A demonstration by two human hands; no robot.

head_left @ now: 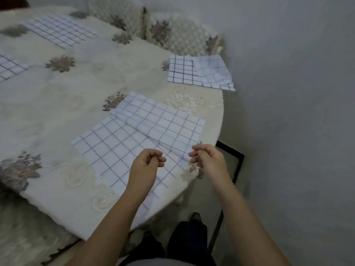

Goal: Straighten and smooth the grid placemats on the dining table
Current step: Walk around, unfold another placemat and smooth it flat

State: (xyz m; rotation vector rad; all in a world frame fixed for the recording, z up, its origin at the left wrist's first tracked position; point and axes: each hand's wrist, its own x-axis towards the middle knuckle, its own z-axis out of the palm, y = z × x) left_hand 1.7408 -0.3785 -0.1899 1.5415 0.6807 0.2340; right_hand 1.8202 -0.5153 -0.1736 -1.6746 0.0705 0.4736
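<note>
Dark trouser legs (184, 240) show at the bottom, with both forearms reaching over the table (57, 104) edge. The left hand (148, 162) hovers above the near mat (115, 150), its fingers curled in against the thumb with nothing visible between them. The right hand (208, 158) is curled the same way at the mat's right edge. Its fingertips sit so close to the cloth (and the blur is heavy there) that I cannot tell whether it pinches the hem or just hovers over it.

The near mat lies directly ahead of both hands, skewed, with one corner pointing back at the person. A raised pleat (146, 129) runs across it from far left down toward the right hand, so that hand is nearer the pleat's end. Pulling the pleat flat probably means drawing the cloth apart across that line.

Further right, a second mat (182, 71) sits at the table's rim, its right part folded over. A third mat (59, 29) lies far left, and a fourth mat (9, 67) is cut off by the frame. Quilted chairs (172, 33) stand behind.
</note>
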